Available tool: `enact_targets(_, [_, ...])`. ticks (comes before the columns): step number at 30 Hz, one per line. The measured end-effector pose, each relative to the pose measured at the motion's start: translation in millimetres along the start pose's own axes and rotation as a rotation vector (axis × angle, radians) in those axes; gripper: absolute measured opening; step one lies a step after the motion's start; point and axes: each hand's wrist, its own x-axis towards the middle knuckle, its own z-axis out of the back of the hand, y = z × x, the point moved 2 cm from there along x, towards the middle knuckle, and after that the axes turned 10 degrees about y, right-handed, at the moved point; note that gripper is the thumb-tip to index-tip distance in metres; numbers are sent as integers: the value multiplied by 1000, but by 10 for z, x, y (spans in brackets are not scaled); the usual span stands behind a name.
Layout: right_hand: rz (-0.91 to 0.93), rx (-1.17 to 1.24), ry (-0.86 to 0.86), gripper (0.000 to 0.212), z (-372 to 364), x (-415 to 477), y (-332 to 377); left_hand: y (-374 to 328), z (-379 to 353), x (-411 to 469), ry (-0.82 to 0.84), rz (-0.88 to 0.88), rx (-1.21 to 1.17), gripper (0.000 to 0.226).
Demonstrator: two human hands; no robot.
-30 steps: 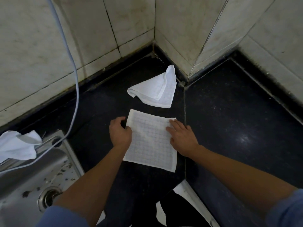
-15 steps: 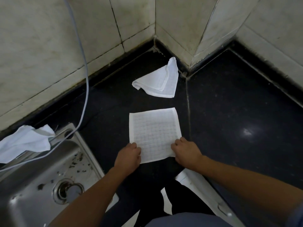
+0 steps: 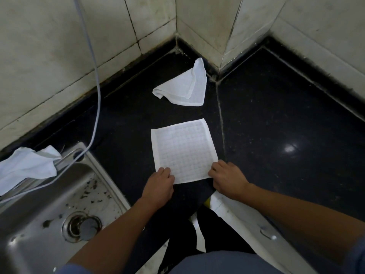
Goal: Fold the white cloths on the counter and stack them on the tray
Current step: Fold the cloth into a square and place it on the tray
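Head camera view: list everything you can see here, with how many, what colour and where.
flat cloth: one, white with a grid weave, spread mid-counter.
bunched cloth: one, white, farther back by the wall corner.
draped cloth: one, white, over the sink's far left edge.
counter: one, black, along the walls.
sink: one, steel, lower left.
drain: one, metal, in the sink's floor.
cable: one, pale grey, down the left wall to the sink's rim.
wall tiles: several, off-white, behind the counter.
left hand: one, pinches the flat cloth's near left corner.
right hand: one, pinches its near right corner.
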Motion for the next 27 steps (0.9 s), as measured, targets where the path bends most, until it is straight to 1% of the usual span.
enact_targets(2, [-34, 16, 5, 17, -31, -10, 18, -15, 11, -9, 15, 9, -22, 23])
enact_targets(4, [-61, 44, -9, 19, 10, 15, 47, -18, 46, -18, -6, 30, -142, 17])
enact_targets(6, [-69, 70, -22, 31, 69, 76, 121, -13, 96, -25, -65, 61, -266, 14])
enact_targets(8, [-69, 78, -29, 38, 114, 156, 215, -8, 156, -38, -68, 86, -310, 13])
enact_targets(9, [-67, 77, -31, 36, 119, 196, 258, 0, 173, -49, -52, 92, -307, 11])
enact_targets(11, [-71, 58, -51, 23, 99, 251, 282, 24, 178, -78, -15, 95, -279, 3])
enact_targets(12, [-78, 49, -62, 20, 79, 250, 260, 41, 165, -104, -3, 96, -261, 4])
enact_targets(15, [-40, 45, -104, 18, 13, 132, 148, 84, 62, -188, 39, 81, -212, 18])
enact_targets(17, [7, 60, -124, 16, -32, 14, 45, 100, -27, -243, 91, 56, -182, 19])
enact_targets(20, [50, 148, -65, 16, -58, -113, -86, 94, -109, -296, 198, 57, -188, 18])
enact_targets(22, [43, 220, 39, 6, -16, -134, -131, 92, -113, -307, 251, 57, -245, 17])
enact_targets(23, [15, 269, 110, 8, 32, -122, -165, 101, -89, -305, 258, 62, -283, 18])
enact_targets(25, [-42, 404, 201, 16, 164, -85, -254, 162, -11, -284, 219, 78, -371, 20])
enact_targets(27, [-98, 543, 197, 12, 317, 20, -378, 274, 110, -234, 130, 114, -455, 24])
